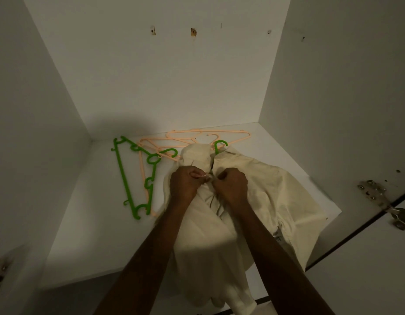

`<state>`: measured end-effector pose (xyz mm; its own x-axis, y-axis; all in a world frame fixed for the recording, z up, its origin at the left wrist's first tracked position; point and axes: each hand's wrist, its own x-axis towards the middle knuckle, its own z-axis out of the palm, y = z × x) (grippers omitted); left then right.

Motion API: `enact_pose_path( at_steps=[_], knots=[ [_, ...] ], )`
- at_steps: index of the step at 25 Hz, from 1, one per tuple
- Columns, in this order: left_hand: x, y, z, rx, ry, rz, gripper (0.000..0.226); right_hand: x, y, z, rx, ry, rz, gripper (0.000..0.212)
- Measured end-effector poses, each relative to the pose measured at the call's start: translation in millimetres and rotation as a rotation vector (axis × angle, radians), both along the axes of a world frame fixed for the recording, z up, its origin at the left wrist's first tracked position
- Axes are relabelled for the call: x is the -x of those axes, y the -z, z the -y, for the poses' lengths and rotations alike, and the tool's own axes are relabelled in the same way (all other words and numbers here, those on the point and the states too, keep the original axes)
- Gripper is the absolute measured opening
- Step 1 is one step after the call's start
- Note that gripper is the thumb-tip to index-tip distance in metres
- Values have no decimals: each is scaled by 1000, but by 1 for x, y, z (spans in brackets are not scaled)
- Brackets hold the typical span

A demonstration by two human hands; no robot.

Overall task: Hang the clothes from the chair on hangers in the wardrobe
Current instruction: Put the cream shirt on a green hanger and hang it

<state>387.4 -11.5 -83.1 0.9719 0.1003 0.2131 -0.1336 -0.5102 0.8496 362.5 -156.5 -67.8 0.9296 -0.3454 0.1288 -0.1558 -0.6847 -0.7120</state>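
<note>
From the head camera we look down into a white wardrobe [151,76], onto its shelf [87,235]. Our left hand [185,185] and right hand [231,185] sit side by side, nearly touching, both with fingers curled into the front of a cream garment [276,196]. The left hand pinches the cloth at the opening; the right hand grips the facing edge. What exactly lies between the fingertips is too small for us to tell.

The garment lies spread on the shelf under and to the right of our hands, its lower part hanging over the front edge below our forearms. Just beyond our hands a green hook [219,145] pokes out of its collar.

To the left of the left hand lies a green hanger [122,173] flat on the shelf, overlapping peach hangers [208,135] that spread out beyond both hands toward the back wall. Right of the right hand, a metal hinge [376,194] sits on the side panel.
</note>
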Motion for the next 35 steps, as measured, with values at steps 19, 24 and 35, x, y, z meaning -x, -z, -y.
enact_pose_path(
  at_steps=[19,24,35],
  knots=[
    [-12,-18,6,486,202,-196,18,-7,1,20,-1045,10,146,19],
    [-15,-19,16,572,225,-268,12,-12,11,19,-960,-43,128,28],
    [-7,4,24,503,185,-67,12,-6,9,21,-974,-89,152,18]
  ],
)
